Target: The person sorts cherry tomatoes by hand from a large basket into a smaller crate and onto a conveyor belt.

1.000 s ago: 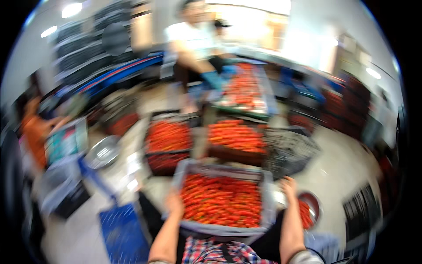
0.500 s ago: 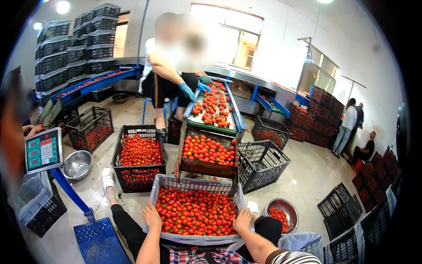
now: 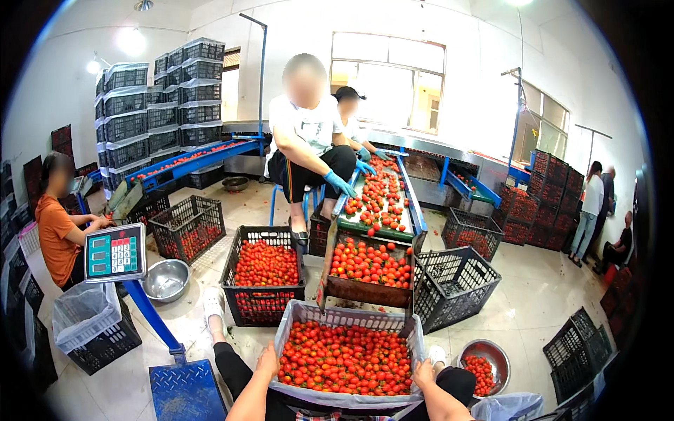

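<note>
Left hand [image 3: 267, 362] and right hand [image 3: 424, 375]: fingers now curled closed on the lined crate [image 3: 337, 399], flatter, more spread half a second ago. Tomatoes [image 3: 344, 358] between the fingers.

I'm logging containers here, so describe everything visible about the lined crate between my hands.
The crate is rectangular and plastic-looking, with slots along its far wall. A pale, translucent liner folds over its rim. It looks upright, beside the chute's lower end, holding many red tomatoes. Your left hand and right hand touch its opposite sides. What supports it is hidden.
</note>
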The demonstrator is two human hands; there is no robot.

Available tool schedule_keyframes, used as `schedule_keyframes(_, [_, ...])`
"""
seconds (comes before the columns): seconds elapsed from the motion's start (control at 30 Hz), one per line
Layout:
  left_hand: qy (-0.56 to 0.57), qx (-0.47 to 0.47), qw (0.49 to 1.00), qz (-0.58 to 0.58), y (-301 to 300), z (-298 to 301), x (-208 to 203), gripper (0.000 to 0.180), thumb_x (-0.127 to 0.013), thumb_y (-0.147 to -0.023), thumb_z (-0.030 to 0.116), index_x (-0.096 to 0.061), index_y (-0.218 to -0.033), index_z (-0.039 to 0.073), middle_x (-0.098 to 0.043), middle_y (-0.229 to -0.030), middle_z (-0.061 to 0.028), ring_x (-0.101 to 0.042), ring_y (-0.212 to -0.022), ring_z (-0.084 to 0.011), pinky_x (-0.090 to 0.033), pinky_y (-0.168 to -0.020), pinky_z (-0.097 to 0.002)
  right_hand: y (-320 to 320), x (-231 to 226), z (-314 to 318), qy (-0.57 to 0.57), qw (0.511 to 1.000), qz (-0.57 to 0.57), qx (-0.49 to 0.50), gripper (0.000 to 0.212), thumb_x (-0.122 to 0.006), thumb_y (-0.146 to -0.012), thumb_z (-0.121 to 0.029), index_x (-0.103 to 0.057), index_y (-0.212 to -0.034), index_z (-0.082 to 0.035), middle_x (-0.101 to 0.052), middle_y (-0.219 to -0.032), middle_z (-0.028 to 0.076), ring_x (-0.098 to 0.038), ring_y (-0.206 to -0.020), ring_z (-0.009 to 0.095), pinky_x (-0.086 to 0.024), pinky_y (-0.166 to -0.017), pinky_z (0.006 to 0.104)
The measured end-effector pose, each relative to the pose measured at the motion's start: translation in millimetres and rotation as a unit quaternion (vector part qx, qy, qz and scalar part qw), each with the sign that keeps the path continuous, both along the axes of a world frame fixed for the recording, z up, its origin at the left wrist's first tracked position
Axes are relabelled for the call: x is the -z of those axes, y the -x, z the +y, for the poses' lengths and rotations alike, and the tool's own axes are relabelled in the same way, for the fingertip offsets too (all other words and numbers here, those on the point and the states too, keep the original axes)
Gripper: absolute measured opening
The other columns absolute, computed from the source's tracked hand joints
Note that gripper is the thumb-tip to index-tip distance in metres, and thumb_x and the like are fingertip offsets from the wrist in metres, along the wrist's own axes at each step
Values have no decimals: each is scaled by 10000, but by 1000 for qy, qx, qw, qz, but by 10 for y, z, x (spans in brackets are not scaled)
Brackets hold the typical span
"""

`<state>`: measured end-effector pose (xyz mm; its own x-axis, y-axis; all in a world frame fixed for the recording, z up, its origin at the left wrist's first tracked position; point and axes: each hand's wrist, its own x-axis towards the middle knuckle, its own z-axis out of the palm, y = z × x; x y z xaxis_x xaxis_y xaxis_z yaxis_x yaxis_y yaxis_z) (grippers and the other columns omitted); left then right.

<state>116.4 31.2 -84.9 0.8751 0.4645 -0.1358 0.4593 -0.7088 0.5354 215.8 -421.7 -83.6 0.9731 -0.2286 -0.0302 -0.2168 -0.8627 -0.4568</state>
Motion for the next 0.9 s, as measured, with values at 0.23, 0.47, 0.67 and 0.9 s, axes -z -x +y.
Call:
schedule_keyframes(0.23, [-73, -11, 997, 33, 66, -175, 53, 690, -602, -781, 163, -244, -1364, 75, -437, -1241, -245, -438, -1148, -397, -377, -937, -485, -143, -116, -332, 112, 976, 145, -115, 667, -605, -768, -260, -314, -1283, 48, -508, -1167, 306, -501, -1120, 393, -399, -957, 433])
schedule_keyframes(0.47, [-118, -27, 990, 69, 272, -205, -264, 728, -642, -726, 200, -296, -1352, 63, -389, -1270, -209, -350, -1197, -388, -292, -1005, -452, -648, -1186, -74, -12, 995, -33, -97, 759, -559, -773, -432, -230, -1302, 1, -555, -1084, 293, -537, -1038, 424, -423, -885, 484])
schedule_keyframes(0.67, [-27, -52, 998, 30, 206, -216, -190, 704, -622, -736, 201, -302, -1358, 116, -420, -1258, -223, -338, -1211, -396, -252, -1027, -461, -839, -2930, -552, -454, 877, -150, -50, 821, -261, -788, -774, -576, -520, -65, -577, -497, 75, -522, -391, 173, -402, -380, 275])
schedule_keyframes(0.9, [-25, -74, 996, 45, 304, -160, -274, 727, -627, -741, 172, -276, -1373, 95, -422, -1242, -218, -343, -1204, -405, -257, -1023, -468, -155, -3842, -1035, -795, 439, -326, -261, 569, -405, -894, -563, -438, -557, -106, -617, -697, 71, -588, -671, 176, -501, -679, 335])
